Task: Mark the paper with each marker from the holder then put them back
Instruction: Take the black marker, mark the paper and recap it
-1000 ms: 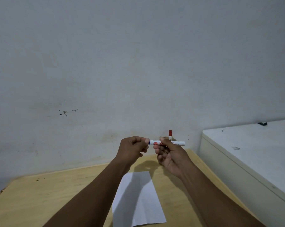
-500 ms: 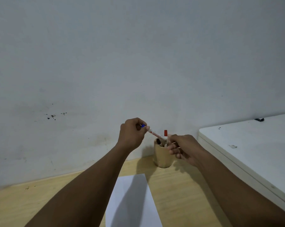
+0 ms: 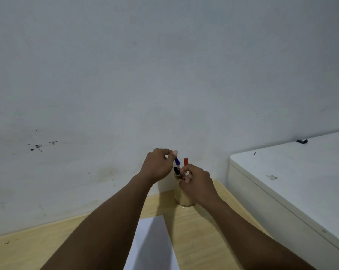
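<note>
The head camera shows the left hand (image 3: 158, 167) pinching the blue-capped white marker (image 3: 177, 161) over the small round wooden holder (image 3: 181, 198) on the light wooden table (image 3: 199, 227). The right hand (image 3: 197, 184) grips a red-capped marker (image 3: 186, 162) in that holder, beside a black-capped marker (image 3: 176, 170). The white sheet of paper (image 3: 153, 244) lies flat nearer the person.

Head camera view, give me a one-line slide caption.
Left hand lowers the blue-capped marker into the wooden holder as the right hand grips it.

Dim, flat light; soft arm shadows on the paper (image 3: 151, 242); edges bowed.
</note>
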`<state>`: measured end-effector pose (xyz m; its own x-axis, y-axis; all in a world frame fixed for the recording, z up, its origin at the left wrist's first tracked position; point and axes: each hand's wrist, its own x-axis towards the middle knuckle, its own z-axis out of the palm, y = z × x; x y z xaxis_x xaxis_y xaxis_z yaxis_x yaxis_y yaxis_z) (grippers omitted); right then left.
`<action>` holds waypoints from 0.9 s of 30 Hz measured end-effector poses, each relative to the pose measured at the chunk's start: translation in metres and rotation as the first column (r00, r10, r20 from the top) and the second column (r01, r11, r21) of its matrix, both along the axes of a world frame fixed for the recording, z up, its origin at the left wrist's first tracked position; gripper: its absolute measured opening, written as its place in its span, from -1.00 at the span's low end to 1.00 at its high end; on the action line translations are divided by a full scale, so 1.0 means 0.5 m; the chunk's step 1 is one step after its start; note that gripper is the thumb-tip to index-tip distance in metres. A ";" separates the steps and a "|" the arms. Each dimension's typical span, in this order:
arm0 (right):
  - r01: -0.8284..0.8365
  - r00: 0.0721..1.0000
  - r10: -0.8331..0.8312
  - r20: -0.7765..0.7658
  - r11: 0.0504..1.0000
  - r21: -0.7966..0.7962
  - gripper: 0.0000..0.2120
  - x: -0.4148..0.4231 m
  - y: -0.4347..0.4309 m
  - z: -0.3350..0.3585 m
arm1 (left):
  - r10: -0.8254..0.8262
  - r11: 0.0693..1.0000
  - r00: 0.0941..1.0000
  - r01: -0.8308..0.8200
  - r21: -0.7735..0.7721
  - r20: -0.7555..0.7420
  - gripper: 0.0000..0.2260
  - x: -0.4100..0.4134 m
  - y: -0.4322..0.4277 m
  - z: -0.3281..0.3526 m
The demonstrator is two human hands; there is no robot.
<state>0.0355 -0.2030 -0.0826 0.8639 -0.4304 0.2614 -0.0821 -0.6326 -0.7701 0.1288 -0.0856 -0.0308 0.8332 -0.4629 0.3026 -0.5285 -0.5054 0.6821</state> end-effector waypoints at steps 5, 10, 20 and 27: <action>0.109 0.993 -0.101 0.066 0.987 -0.121 -0.77 0.025 0.021 -0.004 | 0.076 0.995 0.995 -0.081 -0.064 -0.067 -0.59 0.023 0.030 -0.008; 0.118 0.992 -0.111 0.051 0.977 -0.178 -0.74 0.054 0.026 0.002 | 0.087 0.994 0.992 -0.093 -0.050 -0.096 -0.67 0.026 0.054 -0.013; 0.124 0.963 -0.093 0.254 0.986 -0.109 -0.86 0.055 0.015 0.055 | 0.054 0.999 0.993 -0.054 0.001 -0.107 -0.63 0.004 0.098 0.000; -0.070 0.927 0.023 0.375 0.991 0.111 -0.85 0.019 0.062 0.173 | 0.021 0.988 0.985 -0.047 -0.146 -0.172 -0.71 -0.037 0.168 0.083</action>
